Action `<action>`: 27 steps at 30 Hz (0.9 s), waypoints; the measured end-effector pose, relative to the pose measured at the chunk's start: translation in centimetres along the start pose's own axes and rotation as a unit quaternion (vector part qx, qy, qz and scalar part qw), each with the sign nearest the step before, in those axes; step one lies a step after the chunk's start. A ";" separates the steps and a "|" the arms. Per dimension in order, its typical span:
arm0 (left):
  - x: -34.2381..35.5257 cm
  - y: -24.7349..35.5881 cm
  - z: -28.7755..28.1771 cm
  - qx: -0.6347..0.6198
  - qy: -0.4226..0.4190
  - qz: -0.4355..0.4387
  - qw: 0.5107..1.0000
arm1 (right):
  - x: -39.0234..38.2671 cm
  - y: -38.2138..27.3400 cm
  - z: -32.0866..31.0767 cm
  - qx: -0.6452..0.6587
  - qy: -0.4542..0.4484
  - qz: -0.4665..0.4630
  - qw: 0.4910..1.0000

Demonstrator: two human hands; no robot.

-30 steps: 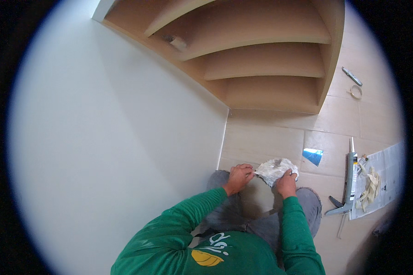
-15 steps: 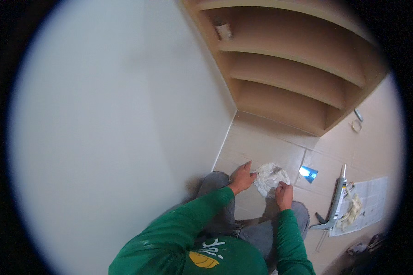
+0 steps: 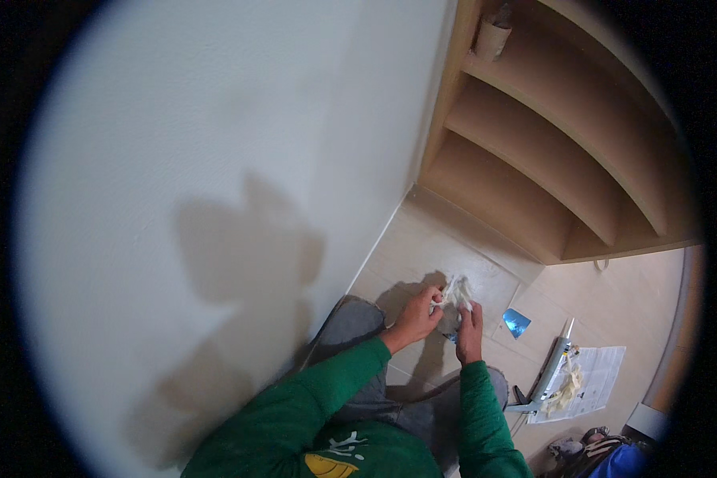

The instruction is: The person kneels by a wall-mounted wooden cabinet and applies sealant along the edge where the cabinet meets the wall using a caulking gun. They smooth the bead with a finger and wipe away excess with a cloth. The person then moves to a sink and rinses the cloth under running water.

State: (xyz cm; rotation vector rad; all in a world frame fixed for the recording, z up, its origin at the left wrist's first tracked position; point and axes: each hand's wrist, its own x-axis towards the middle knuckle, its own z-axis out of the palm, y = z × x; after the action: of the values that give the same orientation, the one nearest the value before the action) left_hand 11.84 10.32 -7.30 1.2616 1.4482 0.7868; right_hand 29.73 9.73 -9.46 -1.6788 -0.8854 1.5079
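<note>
Long grey caulking gun [image 3: 550, 369], flat glossy-blue scrap [image 3: 516, 323] to right; left hand [image 3: 417, 317], right hand [image 3: 470, 328] both pinch crumpled white sheet [image 3: 457, 290], fingers curled; sheet bunched narrower than before

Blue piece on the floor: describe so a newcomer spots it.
Find the brown shelf unit, then the tiled floor below. The blue piece lies between the right hand and the caulking gun; its shiny blue surface sets it apart from the grey gun.
</note>
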 end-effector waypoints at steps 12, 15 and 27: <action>6.9 2.2 -6.4 -0.132 0.148 0.024 0.980 | 10.9 -11.7 9.3 -0.049 -0.103 -0.238 0.964; 8.9 2.5 -7.3 -0.130 0.215 0.082 0.965 | 11.6 -16.1 12.5 -0.041 -0.119 -0.278 0.952; 6.7 -5.5 -6.4 0.003 0.100 -0.082 0.992 | 16.5 -25.0 16.5 -0.177 0.019 -0.374 0.910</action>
State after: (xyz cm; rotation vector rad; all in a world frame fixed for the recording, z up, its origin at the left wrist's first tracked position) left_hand 4.54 16.34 -12.45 1.0754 1.6942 0.8147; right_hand 13.92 37.71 2.17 -1.3373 -1.6225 0.8134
